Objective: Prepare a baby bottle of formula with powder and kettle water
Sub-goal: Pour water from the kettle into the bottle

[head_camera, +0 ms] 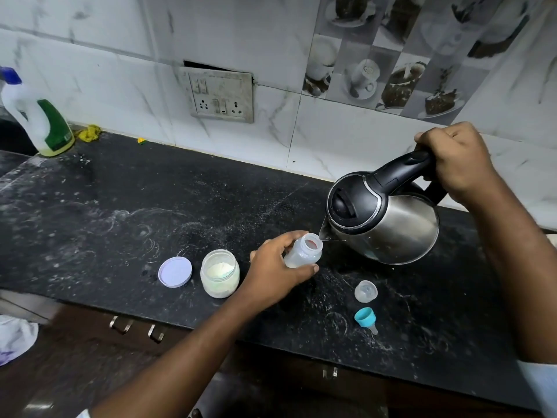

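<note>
My left hand (pixel 275 268) grips a small clear baby bottle (pixel 304 251), open at the top and tilted toward the right. My right hand (pixel 455 159) is closed around the black handle of a steel kettle (pixel 388 218), which is tipped left with its spout right at the bottle's mouth. A thin stream of water runs from the spout into the bottle. An open jar of white powder (pixel 220 277) stands just left of my left hand, its pale lid (pixel 175 272) lying flat beside it.
A clear bottle cap (pixel 365 291) and a teal ring with nipple (pixel 365 319) lie on the black counter (pixel 120 212) near the front right. A white and green bottle (pixel 39 116) stands at the far left. A wall socket panel (pixel 221 96) is behind.
</note>
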### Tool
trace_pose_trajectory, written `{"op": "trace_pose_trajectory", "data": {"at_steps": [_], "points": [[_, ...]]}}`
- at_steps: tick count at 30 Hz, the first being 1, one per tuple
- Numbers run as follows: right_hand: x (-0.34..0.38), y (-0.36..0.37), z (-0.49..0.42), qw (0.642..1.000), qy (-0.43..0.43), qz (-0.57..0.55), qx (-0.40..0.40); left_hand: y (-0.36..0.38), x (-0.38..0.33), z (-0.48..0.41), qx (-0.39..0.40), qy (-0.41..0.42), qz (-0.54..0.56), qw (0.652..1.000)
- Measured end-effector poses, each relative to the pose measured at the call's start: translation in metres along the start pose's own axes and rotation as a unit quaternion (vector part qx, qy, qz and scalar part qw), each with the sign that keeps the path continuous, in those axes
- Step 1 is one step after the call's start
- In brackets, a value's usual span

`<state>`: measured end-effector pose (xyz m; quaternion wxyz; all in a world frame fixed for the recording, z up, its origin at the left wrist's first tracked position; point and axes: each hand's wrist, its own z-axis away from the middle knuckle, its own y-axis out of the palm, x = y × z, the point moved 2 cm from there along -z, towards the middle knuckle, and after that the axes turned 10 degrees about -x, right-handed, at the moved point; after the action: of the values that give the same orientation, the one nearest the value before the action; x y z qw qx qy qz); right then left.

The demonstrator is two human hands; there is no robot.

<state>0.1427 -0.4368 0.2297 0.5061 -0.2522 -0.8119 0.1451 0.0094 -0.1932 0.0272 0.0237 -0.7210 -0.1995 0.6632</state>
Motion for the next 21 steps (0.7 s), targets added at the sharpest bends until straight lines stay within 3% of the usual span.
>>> {"op": "trace_pose_trajectory", "data": {"at_steps": [21], "points": [[0.023, 0.003, -0.005, 0.996, -0.036, 0.077, 0.018, 0.013, 0.015, -0.007, 0.015, -0.015, -0.014, 1.0]]}}
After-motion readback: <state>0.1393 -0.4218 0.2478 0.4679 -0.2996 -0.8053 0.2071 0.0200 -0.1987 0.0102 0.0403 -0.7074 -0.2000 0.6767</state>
